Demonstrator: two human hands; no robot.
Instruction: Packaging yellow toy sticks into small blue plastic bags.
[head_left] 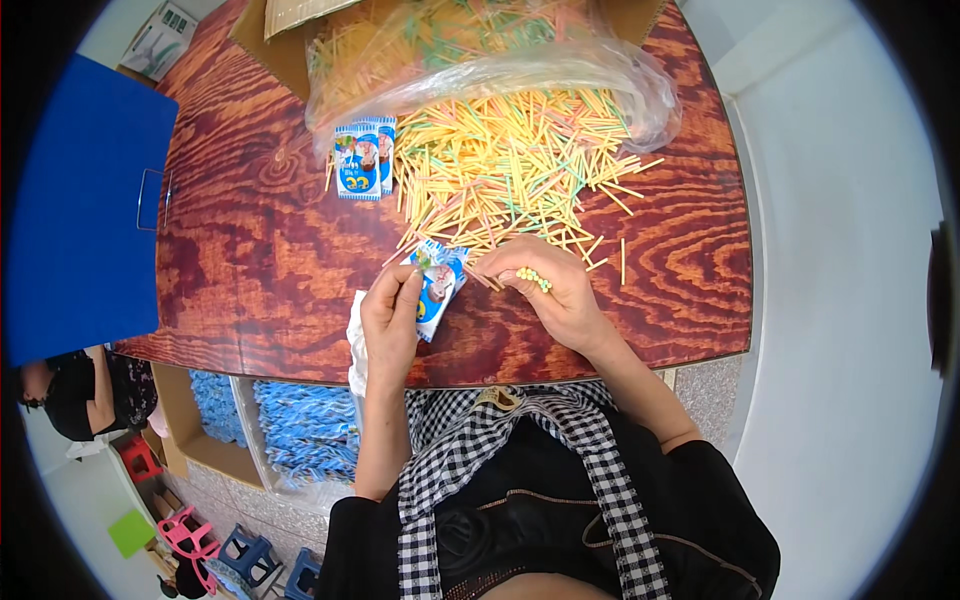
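My left hand (pixel 388 315) pinches a small blue-and-white packet (pixel 436 288) between thumb and fingers, above the near part of the table. Close by on its right, my right hand (pixel 560 300) is curled round a bundle of thin yellow sticks (pixel 534 279), whose ends point toward me. Its fingertips are near the packet's right edge; whether they touch it is hard to tell. Just beyond both hands spreads a loose pile of thin yellow, pink and green sticks (pixel 500 165). Left of the pile lie a few flat blue-and-white packets (pixel 357 168), partly overlapping.
An open clear plastic bag (pixel 640 110) of sticks spills from a cardboard box (pixel 285 70) at the back of the red wood-grain table (pixel 240 270). White cloth (pixel 357 345) sits beside my left wrist. Below the table's edge, boxes hold many blue packets (pixel 305 425). Another person (pixel 80 395) is at far left.
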